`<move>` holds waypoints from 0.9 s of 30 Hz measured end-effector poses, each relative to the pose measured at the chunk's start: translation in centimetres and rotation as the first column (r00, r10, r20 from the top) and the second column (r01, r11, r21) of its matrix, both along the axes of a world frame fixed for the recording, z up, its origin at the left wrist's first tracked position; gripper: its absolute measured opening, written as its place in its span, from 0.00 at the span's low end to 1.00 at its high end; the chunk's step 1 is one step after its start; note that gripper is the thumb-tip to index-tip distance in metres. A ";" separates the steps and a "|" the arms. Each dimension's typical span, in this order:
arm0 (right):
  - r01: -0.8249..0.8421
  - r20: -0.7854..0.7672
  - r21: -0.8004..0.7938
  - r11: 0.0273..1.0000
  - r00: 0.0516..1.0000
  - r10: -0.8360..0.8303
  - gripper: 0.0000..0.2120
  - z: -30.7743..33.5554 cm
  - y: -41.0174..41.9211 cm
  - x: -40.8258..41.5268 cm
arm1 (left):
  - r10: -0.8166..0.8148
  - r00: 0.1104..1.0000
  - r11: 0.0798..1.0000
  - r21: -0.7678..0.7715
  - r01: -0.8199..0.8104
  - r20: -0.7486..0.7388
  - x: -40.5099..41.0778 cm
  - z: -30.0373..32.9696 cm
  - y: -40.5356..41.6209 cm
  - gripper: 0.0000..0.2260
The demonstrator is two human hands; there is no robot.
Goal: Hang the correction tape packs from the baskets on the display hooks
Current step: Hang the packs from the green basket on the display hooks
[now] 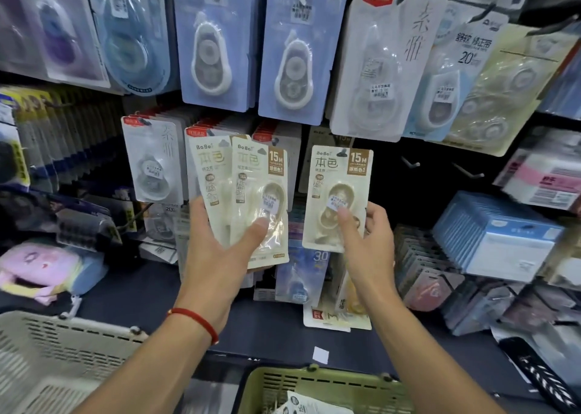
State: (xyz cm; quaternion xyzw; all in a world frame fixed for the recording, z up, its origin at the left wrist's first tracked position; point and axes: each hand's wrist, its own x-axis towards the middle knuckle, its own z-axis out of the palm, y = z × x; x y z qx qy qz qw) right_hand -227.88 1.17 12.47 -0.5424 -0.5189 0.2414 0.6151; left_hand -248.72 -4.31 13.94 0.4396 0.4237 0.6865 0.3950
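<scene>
1. The right hand (366, 240) pinches a single cream correction tape pack (338, 198) near the centre, thumb on its blister and fingers curled behind its right edge; the pack's top hole sits over a dark hook (342, 153).
2. The left hand (220, 240), at nine o'clock of it, holds a fanned stack of cream packs (248, 193), thumb pressed across the front.
3. A clear gap separates the stack from the single pack.
4. At two o'clock of the single pack, two bare hooks (440, 167) jut into dark open room.
5. Rows of hung packs (292, 46) crowd the twelve o'clock edge.
6. At six o'clock, a green basket (314, 385) holds white packs (301, 405).
7. At eight o'clock stands a white basket (63, 350); its contents are not visible.
</scene>
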 end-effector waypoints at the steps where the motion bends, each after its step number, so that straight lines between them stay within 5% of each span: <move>1: 0.008 0.025 -0.006 1.000 1.000 -0.007 0.18 -0.4 1.0 -0.1 | -0.007 1.000 1.000 0.005 0.007 0.003 0.1 0.1 0.1 0.25; 4: 0.064 0.110 -0.128 0.990 0.993 -0.050 0.32 0.1 5.2 -0.2 | -0.020 1.000 1.000 0.019 0.020 0.001 0.4 0.4 0.3 0.26; 10: 0.109 0.247 -0.385 0.916 0.969 -0.011 0.41 1.5 9.6 1.1 | -0.067 0.998 0.996 0.051 0.068 -0.004 1.0 0.0 0.8 0.25; 13: 0.048 0.247 -0.307 0.950 0.969 0.031 0.33 1.2 6.9 0.9 | -0.111 0.994 0.992 0.052 0.111 -0.002 1.2 -0.2 0.9 0.27; 18: -0.400 0.089 -0.207 0.893 0.901 0.424 0.19 1.1 -0.6 -0.6 | -0.195 0.981 0.980 0.028 0.195 0.012 1.9 -1.0 1.2 0.32; 23: -0.392 -0.038 -0.182 0.902 0.919 0.391 0.28 0.9 -3.0 -0.7 | -0.257 0.966 0.966 0.037 0.257 0.008 2.1 -1.3 1.2 0.36; 27: -0.389 -0.115 -0.143 0.910 0.920 0.375 0.22 1.3 -3.5 0.3 | -0.242 0.969 0.970 -0.016 0.243 0.046 1.8 -1.3 1.3 0.26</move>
